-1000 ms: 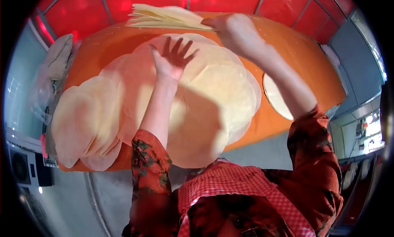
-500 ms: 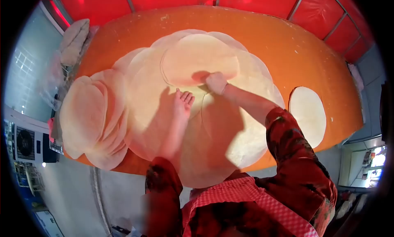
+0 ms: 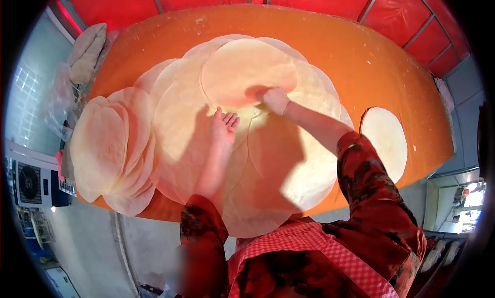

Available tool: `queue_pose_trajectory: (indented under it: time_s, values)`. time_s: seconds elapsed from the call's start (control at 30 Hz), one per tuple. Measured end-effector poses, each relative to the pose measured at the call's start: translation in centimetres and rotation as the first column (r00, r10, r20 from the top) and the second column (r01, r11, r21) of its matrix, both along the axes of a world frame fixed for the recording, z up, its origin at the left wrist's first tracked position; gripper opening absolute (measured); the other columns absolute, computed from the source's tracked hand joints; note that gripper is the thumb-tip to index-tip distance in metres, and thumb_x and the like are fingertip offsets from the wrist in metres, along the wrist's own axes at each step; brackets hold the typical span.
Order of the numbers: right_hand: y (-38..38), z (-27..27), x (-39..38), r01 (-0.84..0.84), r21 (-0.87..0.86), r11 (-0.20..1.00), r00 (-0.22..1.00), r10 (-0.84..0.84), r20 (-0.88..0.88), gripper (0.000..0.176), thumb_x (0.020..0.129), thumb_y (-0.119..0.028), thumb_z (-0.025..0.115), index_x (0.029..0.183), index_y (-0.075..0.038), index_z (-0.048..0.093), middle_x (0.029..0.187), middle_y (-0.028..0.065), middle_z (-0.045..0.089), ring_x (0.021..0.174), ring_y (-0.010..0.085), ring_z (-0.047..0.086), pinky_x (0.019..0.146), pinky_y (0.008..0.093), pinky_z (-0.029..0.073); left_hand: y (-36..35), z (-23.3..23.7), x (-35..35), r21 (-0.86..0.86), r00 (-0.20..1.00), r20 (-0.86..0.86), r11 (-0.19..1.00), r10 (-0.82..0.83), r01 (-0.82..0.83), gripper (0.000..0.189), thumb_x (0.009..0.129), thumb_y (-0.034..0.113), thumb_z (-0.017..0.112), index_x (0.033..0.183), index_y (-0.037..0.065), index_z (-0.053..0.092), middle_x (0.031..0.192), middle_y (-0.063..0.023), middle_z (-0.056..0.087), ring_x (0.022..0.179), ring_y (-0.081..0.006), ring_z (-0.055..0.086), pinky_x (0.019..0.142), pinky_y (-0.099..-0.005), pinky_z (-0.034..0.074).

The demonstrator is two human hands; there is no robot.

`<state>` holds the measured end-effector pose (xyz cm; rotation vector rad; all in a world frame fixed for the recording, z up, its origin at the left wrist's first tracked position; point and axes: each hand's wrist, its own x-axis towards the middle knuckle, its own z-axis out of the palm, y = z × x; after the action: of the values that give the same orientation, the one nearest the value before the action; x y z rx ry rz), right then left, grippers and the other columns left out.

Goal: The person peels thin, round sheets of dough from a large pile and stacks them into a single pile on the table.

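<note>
Thin, pale round dough sheets (image 3: 180, 143) overlap in a wide ring across the middle of the table. On top, toward the far side, lies one oval-looking dough sheet (image 3: 247, 71). My right hand (image 3: 276, 100) is closed in a fist at that sheet's near edge, knuckles up; whatever its fingers hold is hidden beneath it. Just left of it, my left hand (image 3: 225, 126) is turned palm up above the sheets, its fingers loosely curled and apart with nothing in them. Both forearms cast shadows on the dough.
A fanned stack of dough sheets (image 3: 111, 148) sits at the left end of the orange table (image 3: 381, 76). Toward the right lies a small separate stack (image 3: 384, 143). A folded cloth (image 3: 88, 53) and clear plastic rest at the left edge; red panels (image 3: 319, 1) line the far side.
The view has shifted slightly. My left hand has turned a little and its fingers have spread slightly. My right hand stays at the near edge of the top sheet.
</note>
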<state>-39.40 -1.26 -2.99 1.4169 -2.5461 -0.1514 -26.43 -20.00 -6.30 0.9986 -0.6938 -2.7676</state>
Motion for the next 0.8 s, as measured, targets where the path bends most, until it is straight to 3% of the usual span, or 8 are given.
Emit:
queue_pose_trajectory:
  time_s: [0.2,0.23,0.33,0.43,0.63,0.73,0.77,0.8]
  values:
    - [-1.2,-2.9,0.1,-0.067,-0.202,0.977,0.997,0.057,-0.057,0.009,0.075,-0.018,0.06,0.081,-0.011,0.063,0.076,0.0073,0.067,0.07,0.0254,0.067,0.053,0.0401,0.052,-0.3,-0.8,-0.1,0.029,0.985,-0.171,1.0,-0.006,0.011,0.073,0.094,0.04,0.055,0.136,-0.011,0.023,0.141,-0.0288,0.031,0.129,-0.0396,0.039,0.108,-0.0502,0.035]
    - [-1.4,-2.7,0.0,-0.003,-0.096,0.995,0.999,0.007,0.045,0.022,0.077,-0.021,0.061,0.097,-0.01,0.064,0.092,0.0101,0.067,0.083,0.0264,0.067,0.065,0.0416,0.054,0.1,-0.2,-0.2,0.041,0.991,-0.132,0.999,0.019,-0.014,0.072,0.094,0.04,0.055,0.135,-0.011,0.024,0.142,-0.0289,0.031,0.129,-0.0395,0.039,0.108,-0.0503,0.035]
    - [-0.6,-1.9,1.8,-0.117,-0.36,0.925,0.992,0.124,-0.004,0.041,0.079,-0.026,0.062,0.117,-0.01,0.059,0.111,0.0116,0.062,0.099,0.0273,0.062,0.081,0.0432,0.052,0.3,1.0,-0.4,0.063,0.995,-0.086,0.997,0.044,-0.039,0.071,0.094,0.041,0.053,0.133,-0.011,0.024,0.142,-0.0287,0.03,0.13,-0.0406,0.038,0.108,-0.0532,0.033]
    - [-0.4,-1.0,2.9,-0.051,-0.347,0.936,0.992,0.087,0.087,0.056,0.081,-0.032,0.064,0.131,-0.012,0.05,0.125,0.0114,0.056,0.112,0.0268,0.056,0.091,0.0443,0.047,-0.4,1.5,-0.5,0.095,0.991,-0.133,0.995,-0.023,0.036,0.072,0.094,0.04,0.052,0.134,-0.011,0.02,0.142,-0.0283,0.029,0.132,-0.044,0.034,0.109,-0.0603,0.028]
    - [-1.4,-1.2,2.2,0.138,-0.393,0.909,0.989,-0.11,0.095,0.055,0.082,-0.032,0.062,0.133,-0.017,0.051,0.112,0.0088,0.064,0.098,0.0276,0.064,0.085,0.0428,0.05,-1.2,3.0,-2.3,0.26,0.956,-0.293,0.961,-0.015,0.095,0.094,0.091,0.042,0.056,0.146,0.005,-0.011,0.148,-0.0312,0.013,0.135,-0.0485,0.027,0.108,-0.0634,0.027]
    - [-1.8,3.2,1.9,0.22,-0.172,0.96,0.921,-0.146,0.361,0.046,0.085,-0.027,0.057,0.13,-0.023,0.055,0.101,0.0089,0.068,0.087,0.0271,0.067,0.076,0.0416,0.053,-1.1,3.5,-3.4,0.324,0.939,-0.342,0.942,0.035,0.084,0.095,0.091,0.039,0.057,0.146,0.005,-0.012,0.147,-0.0313,0.014,0.135,-0.049,0.026,0.108,-0.0633,0.028]
    - [-1.8,4.2,0.8,0.191,-0.174,0.966,0.942,-0.13,0.311,0.04,0.086,-0.025,0.055,0.126,-0.025,0.058,0.097,0.0094,0.068,0.084,0.0271,0.067,0.071,0.0414,0.053,0.1,6.1,-2.9,0.272,0.956,-0.284,0.962,0.077,0.003,0.08,0.093,0.033,0.054,0.141,-0.008,0.005,0.14,-0.0323,0.021,0.135,-0.0486,0.024,0.112,-0.0585,0.025]
    - [-1.9,5.0,-0.9,0.162,-0.175,0.971,0.959,-0.113,0.26,0.036,0.088,-0.023,0.052,0.122,-0.027,0.061,0.094,0.0099,0.069,0.081,0.0272,0.068,0.067,0.0412,0.054,0.1,5.9,-2.8,0.212,0.964,-0.264,0.977,0.041,0.017,0.077,0.092,0.034,0.056,0.141,-0.005,0.01,0.138,-0.0295,0.027,0.131,-0.0458,0.031,0.11,-0.0573,0.03]
